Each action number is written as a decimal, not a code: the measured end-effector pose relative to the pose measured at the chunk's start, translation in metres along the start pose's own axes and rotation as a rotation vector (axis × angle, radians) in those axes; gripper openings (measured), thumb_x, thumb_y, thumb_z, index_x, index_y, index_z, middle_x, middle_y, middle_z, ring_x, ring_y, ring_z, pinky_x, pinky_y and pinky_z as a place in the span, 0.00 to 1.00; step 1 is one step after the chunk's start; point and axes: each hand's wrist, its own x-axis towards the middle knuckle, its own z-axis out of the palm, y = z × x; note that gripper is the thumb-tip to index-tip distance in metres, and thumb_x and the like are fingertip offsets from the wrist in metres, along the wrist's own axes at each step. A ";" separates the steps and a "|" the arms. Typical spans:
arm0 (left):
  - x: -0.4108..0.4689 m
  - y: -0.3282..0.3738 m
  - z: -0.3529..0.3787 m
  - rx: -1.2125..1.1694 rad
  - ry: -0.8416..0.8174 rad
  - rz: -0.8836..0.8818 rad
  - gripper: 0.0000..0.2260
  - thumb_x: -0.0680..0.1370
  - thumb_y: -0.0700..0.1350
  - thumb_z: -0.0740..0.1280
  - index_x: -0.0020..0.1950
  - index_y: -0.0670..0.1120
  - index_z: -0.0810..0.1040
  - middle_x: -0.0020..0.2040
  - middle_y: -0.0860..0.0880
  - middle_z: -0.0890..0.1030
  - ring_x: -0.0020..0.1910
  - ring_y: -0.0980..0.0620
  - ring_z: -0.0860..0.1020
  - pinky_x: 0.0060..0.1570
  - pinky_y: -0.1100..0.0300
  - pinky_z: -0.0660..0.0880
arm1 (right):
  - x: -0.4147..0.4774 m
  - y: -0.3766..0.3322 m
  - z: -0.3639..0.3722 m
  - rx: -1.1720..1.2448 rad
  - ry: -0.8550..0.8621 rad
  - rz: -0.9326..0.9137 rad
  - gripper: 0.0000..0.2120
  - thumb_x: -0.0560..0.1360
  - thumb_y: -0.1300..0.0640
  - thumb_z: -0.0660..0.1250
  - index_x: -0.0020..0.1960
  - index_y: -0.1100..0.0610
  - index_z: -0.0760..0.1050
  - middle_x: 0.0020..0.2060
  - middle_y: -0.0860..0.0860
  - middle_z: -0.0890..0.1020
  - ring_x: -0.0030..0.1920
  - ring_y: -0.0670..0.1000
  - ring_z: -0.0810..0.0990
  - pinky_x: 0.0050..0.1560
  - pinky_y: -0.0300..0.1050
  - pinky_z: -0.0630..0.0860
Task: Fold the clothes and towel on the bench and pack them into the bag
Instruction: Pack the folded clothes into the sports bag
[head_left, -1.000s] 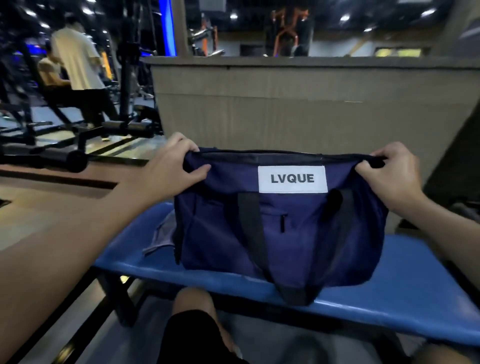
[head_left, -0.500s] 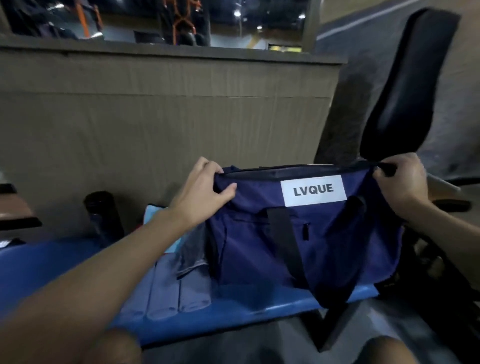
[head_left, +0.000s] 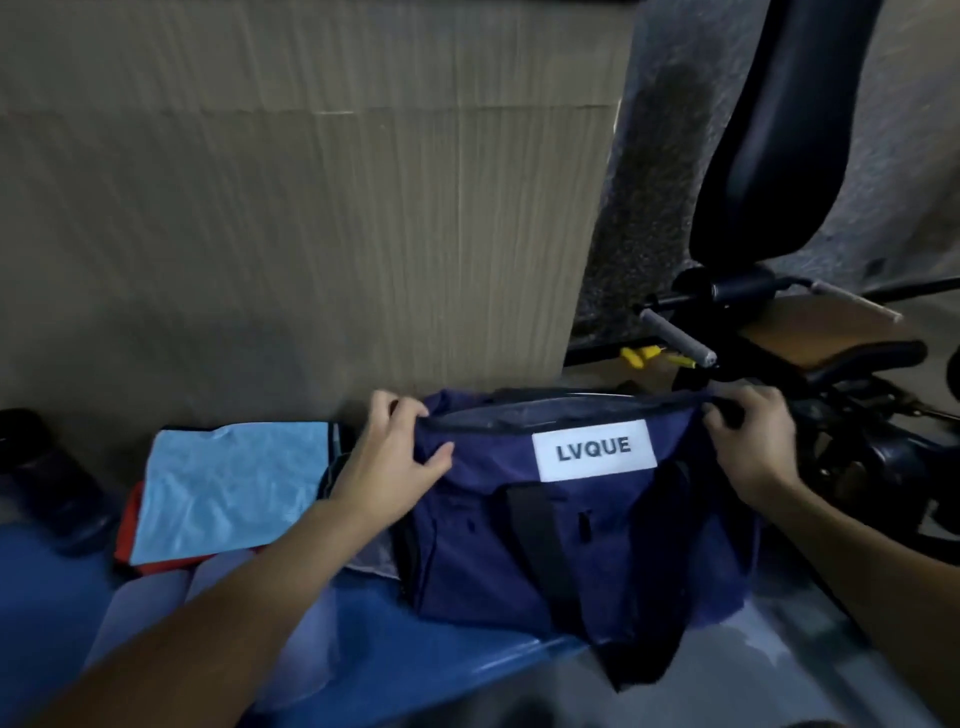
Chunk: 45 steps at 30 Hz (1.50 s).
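— On the blue table (head_left: 415, 654), where is the bag?

— At the table's right end. The navy bag (head_left: 467, 551) stands upright with its white LVQUE label (head_left: 595, 451) facing the camera. A black strap (head_left: 540, 561) hangs down its front, past the table's edge.

— And the hands?

— Both hold the bag's top rim. The left hand (head_left: 395, 457) grips the left end, fingers curled over the edge and thumb pressed on the near side. The right hand (head_left: 753, 447) is clamped on the right end, fingers wrapped round the rim. The rim stretches taut between them.

— What lies left of the bag?

— Just beside it, a folded light blue cloth (head_left: 228, 488) lies flat on top of a red garment (head_left: 130, 530). In front of those are pale grey folded pieces (head_left: 150, 608), partly hidden by the left forearm. Farther left, well apart from the bag, a dark bottle (head_left: 47, 478) stands on the table.

— Behind the bag?

— A tan panelled wall (head_left: 311, 208). Behind and to the right of the bag rises the black padded back (head_left: 774, 130) of a gym machine.
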 end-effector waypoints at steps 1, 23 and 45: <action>-0.004 -0.008 0.005 0.018 -0.017 -0.017 0.20 0.74 0.53 0.73 0.59 0.45 0.73 0.56 0.51 0.64 0.47 0.49 0.75 0.47 0.58 0.70 | -0.001 0.004 0.010 -0.003 -0.044 -0.021 0.13 0.76 0.52 0.65 0.55 0.58 0.80 0.56 0.61 0.77 0.60 0.62 0.73 0.62 0.53 0.69; -0.033 -0.057 0.009 0.261 -0.164 -0.159 0.27 0.74 0.55 0.73 0.67 0.43 0.71 0.69 0.39 0.62 0.66 0.39 0.70 0.65 0.51 0.68 | -0.074 0.023 0.062 -0.165 -0.499 0.005 0.42 0.69 0.30 0.66 0.77 0.45 0.58 0.79 0.49 0.48 0.78 0.56 0.44 0.75 0.63 0.53; -0.081 -0.126 -0.070 0.151 0.117 -0.325 0.24 0.76 0.55 0.56 0.64 0.42 0.78 0.63 0.43 0.78 0.64 0.39 0.74 0.62 0.43 0.70 | -0.141 -0.228 0.147 0.007 -0.480 -0.787 0.27 0.74 0.39 0.56 0.63 0.54 0.77 0.62 0.50 0.77 0.66 0.53 0.72 0.70 0.55 0.64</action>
